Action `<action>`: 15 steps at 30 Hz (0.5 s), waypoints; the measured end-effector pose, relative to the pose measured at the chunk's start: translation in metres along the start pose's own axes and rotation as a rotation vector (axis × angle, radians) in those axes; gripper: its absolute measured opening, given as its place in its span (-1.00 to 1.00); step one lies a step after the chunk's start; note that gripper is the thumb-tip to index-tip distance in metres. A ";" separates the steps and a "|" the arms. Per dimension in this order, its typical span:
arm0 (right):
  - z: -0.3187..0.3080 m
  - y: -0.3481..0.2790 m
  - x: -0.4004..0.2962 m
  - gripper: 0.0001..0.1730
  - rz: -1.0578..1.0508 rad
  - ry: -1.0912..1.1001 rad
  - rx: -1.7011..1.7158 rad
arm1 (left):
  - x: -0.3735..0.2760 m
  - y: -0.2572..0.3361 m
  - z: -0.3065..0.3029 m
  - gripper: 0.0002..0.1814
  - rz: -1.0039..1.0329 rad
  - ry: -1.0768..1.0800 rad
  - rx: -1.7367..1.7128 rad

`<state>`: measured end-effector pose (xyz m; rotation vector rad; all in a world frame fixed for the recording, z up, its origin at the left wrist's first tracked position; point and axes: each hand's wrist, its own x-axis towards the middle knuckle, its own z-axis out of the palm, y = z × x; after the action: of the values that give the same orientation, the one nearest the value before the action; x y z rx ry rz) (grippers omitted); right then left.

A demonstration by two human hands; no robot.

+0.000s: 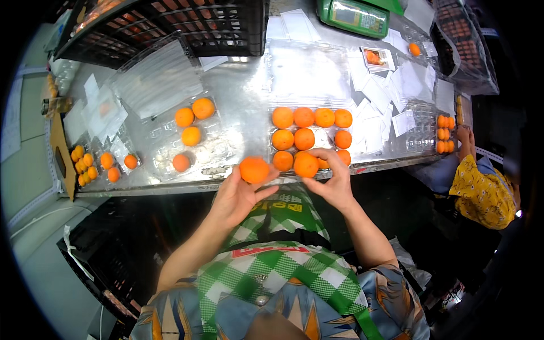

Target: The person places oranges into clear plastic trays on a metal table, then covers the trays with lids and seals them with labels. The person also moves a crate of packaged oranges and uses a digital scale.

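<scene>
My left hand (235, 197) holds an orange citrus fruit (253, 170), slightly blurred, in front of the table edge. Between the thumb and fingers of my right hand (335, 180) is another orange fruit (306, 165), held over the near row of a clear plastic clamshell tray (325, 140). Oranges (304, 117) sit in three rows in that tray, with a bare cup in the middle row. Its flat lid (310, 68) lies open on the far side. To the left, a second open clamshell (210, 151) carries several loose oranges (191, 136).
A black plastic crate (229, 25) with fruit stands at the back left. A green scale (355, 17) is at the back, near scattered white cards (376, 93). Smaller packed fruit (85, 163) lies far left. On the right, a person in a yellow sleeve (480, 195) reaches toward another filled tray (444, 134).
</scene>
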<state>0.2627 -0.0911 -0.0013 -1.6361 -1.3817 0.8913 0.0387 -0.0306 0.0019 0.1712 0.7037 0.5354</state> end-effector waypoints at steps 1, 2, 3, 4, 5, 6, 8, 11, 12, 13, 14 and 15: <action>0.004 -0.006 0.001 -0.47 -0.038 -0.013 0.014 | 0.001 -0.002 0.002 -0.31 -0.004 -0.004 -0.045; 0.010 -0.011 0.002 -0.48 -0.101 -0.011 -0.003 | 0.002 -0.004 0.003 -0.32 -0.007 -0.009 -0.091; 0.017 -0.016 0.002 -0.49 -0.128 -0.027 0.017 | 0.004 -0.006 0.003 -0.33 -0.009 -0.013 -0.136; 0.021 -0.022 0.002 -0.47 -0.158 -0.055 -0.003 | 0.004 -0.007 0.006 -0.32 -0.017 -0.031 -0.124; 0.024 -0.029 0.003 -0.45 -0.189 -0.082 -0.023 | 0.005 -0.008 0.008 -0.32 -0.013 -0.049 -0.155; 0.027 -0.034 0.003 -0.44 -0.195 -0.064 -0.003 | 0.007 -0.010 0.010 -0.32 -0.011 -0.070 -0.188; 0.032 -0.042 0.004 -0.41 -0.207 -0.027 0.036 | 0.006 -0.009 0.010 -0.33 -0.021 -0.083 -0.170; 0.033 -0.049 0.014 -0.37 -0.193 -0.011 0.025 | 0.005 -0.011 0.001 -0.33 -0.060 -0.064 -0.023; 0.034 -0.049 0.017 -0.37 -0.201 -0.045 0.026 | 0.003 -0.011 0.003 -0.33 -0.025 -0.071 0.028; 0.034 -0.048 0.021 -0.36 -0.209 -0.078 0.028 | 0.001 -0.010 0.006 -0.33 0.009 -0.077 0.079; 0.034 -0.048 0.023 -0.35 -0.217 -0.112 0.030 | -0.001 -0.009 0.008 -0.34 0.044 -0.084 0.130; 0.034 -0.047 0.024 -0.35 -0.220 -0.124 0.053 | -0.002 -0.007 0.009 -0.35 0.041 -0.094 0.108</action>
<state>0.2158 -0.0590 0.0260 -1.3777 -1.5751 0.9027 0.0463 -0.0376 0.0078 0.3103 0.6384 0.5249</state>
